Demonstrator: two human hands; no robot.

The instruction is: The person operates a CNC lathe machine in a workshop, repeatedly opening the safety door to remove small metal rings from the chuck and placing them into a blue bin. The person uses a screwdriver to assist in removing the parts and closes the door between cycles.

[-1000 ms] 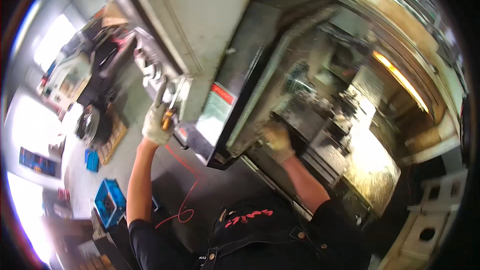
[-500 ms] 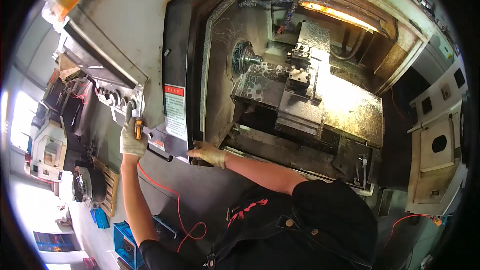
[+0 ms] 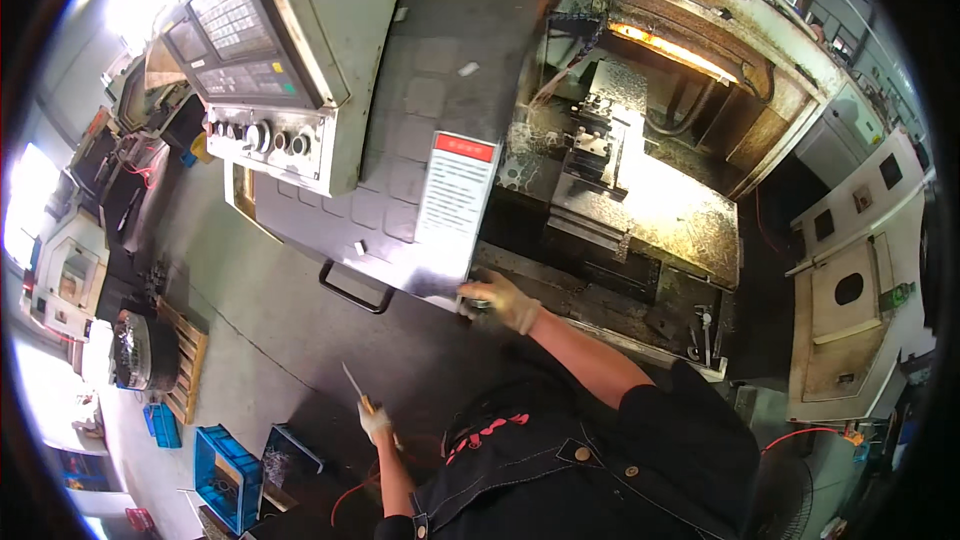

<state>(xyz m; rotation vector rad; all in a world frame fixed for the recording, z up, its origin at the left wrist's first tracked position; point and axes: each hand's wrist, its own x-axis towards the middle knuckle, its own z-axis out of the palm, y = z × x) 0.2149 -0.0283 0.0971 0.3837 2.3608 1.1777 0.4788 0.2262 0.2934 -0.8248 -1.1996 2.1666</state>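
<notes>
A gloved hand, my right hand [image 3: 505, 304], closes on the lower right corner of a lathe's grey sliding door [image 3: 405, 175], beside the red-and-white label. Low and close to my body, my left hand [image 3: 376, 424], also gloved, grips an air blow gun [image 3: 369, 404] with an orange body and a long thin nozzle pointing up and left. Right of the door, the lit machine interior shows a tool turret [image 3: 592, 130] on a wet, chip-strewn slide [image 3: 668, 196]. The door hides the chuck.
The control panel [image 3: 240, 35] with knobs juts out at upper left. A black handle [image 3: 355, 290] sticks out below the door. Blue crates [image 3: 226, 478] and a wooden pallet [image 3: 186, 365] stand on the floor. A red hose [image 3: 350, 492] runs near my left arm.
The door has slid right with my right hand on it, covering the chuck. My left hand has left the control panel's knobs and dropped toward my body with the blow gun.
</notes>
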